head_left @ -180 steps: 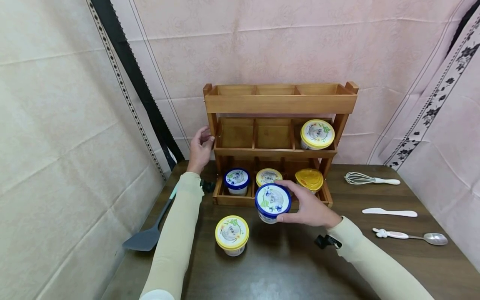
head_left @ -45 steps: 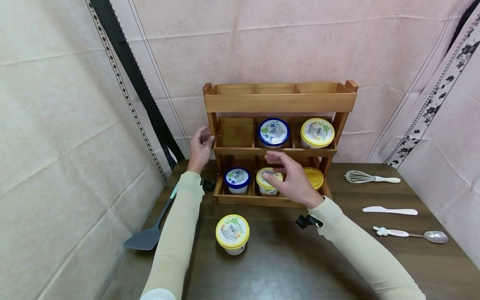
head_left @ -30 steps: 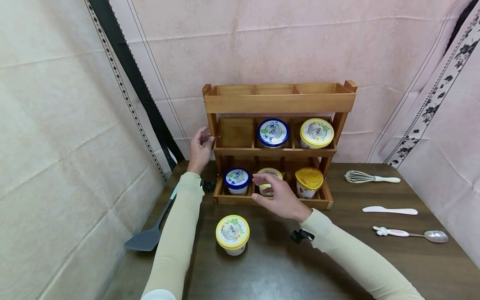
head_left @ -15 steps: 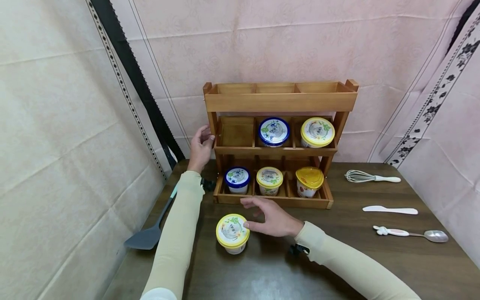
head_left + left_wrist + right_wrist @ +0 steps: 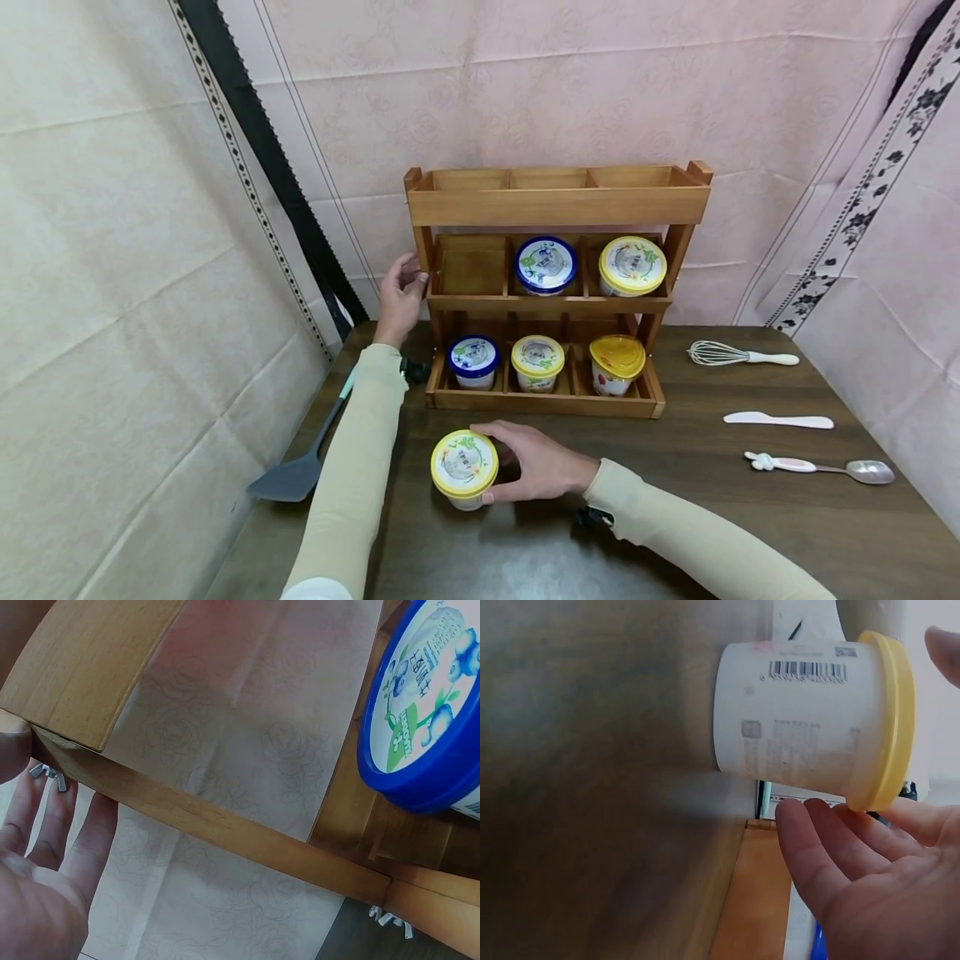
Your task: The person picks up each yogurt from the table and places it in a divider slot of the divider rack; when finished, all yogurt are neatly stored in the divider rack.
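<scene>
A yellow-lidded tub stands upright on the table in front of a three-tier wooden rack. My right hand is spread around its right side, index finger by the lid's far edge and thumb by the near side. In the right wrist view, a gap shows between the thumb and the tub's lid; the other fingers lie close to its side. My left hand holds the rack's left upright between thumb and fingers. A blue-lidded tub sits in the middle tier's centre compartment.
Another yellow-lidded tub fills the middle tier's right compartment. Below are a small blue-lidded tub, a small yellow-lidded tub and a yellow-topped cup. A spatula lies left; a whisk, knife and spoon lie right.
The blue-lidded tub went from my right hand into the middle tier's centre compartment. My right hand then came down and left to the yellow-lidded tub. My left hand stayed on the rack.
</scene>
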Demonstrator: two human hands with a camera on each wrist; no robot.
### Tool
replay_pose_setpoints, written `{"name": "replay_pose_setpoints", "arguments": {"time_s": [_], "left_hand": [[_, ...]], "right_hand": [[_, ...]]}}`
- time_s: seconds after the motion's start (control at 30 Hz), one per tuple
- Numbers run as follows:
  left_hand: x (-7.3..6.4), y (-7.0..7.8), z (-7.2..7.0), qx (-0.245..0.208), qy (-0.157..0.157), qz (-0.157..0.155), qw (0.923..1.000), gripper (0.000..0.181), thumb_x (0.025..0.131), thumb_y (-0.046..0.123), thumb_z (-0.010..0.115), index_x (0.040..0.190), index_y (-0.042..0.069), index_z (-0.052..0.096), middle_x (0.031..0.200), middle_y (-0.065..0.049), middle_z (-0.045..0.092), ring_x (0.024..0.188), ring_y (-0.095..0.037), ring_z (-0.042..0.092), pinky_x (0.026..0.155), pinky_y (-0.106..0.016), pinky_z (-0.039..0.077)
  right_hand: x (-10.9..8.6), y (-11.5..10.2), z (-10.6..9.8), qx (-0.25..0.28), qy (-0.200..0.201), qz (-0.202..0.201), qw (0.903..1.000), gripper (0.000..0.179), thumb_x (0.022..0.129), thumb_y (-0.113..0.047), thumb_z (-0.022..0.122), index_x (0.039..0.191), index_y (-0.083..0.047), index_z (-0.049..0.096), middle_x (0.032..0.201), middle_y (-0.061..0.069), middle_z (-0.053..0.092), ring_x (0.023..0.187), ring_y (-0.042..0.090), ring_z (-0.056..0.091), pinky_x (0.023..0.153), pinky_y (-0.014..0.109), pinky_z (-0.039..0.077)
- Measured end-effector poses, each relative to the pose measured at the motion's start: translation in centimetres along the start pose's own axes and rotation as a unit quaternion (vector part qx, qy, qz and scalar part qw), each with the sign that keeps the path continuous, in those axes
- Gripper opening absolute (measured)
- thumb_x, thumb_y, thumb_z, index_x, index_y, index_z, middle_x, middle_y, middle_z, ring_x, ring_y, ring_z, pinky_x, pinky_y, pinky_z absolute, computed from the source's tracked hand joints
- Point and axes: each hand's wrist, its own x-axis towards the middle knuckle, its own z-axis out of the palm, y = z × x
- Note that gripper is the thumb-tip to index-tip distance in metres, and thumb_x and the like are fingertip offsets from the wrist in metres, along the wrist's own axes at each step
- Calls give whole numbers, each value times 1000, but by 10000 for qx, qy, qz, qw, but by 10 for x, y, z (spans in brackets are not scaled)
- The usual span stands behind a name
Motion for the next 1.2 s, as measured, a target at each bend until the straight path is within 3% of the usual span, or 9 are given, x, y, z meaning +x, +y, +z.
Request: {"name": "replay_pose_setpoints", "arguments": {"time_s": [0.23,0.63,1.2], "left_hand": [[-1,0,0,20,5,10,10000,42,108,17,63,148,25,58,138,-9,64,126,-26,60,117,-46,47],[0,-2,-1,-27,-13,59,10000,41,108,17,63,148,25,58,137,-8,64,126,-26,60,117,-47,47],[0,-1,0,54,21,109,9999,42,108,15,62,148,24,58,137,-10,65,125,-27,60,116,-47,48]], "right_hand": [[3,2,5,-52,-68,145,9999,105,84,-49,89,164,-11,34,156,3,52,129,12,60,96,22,58],[7,2,7,-8,129,170,9998,98,82,-49,90,159,-13,41,146,0,59,119,8,63,93,23,59],[9,-11,-18,-55,696,187,9974,98,80,-45,93,158,-16,42,150,-5,56,128,12,60,99,28,59]]}}
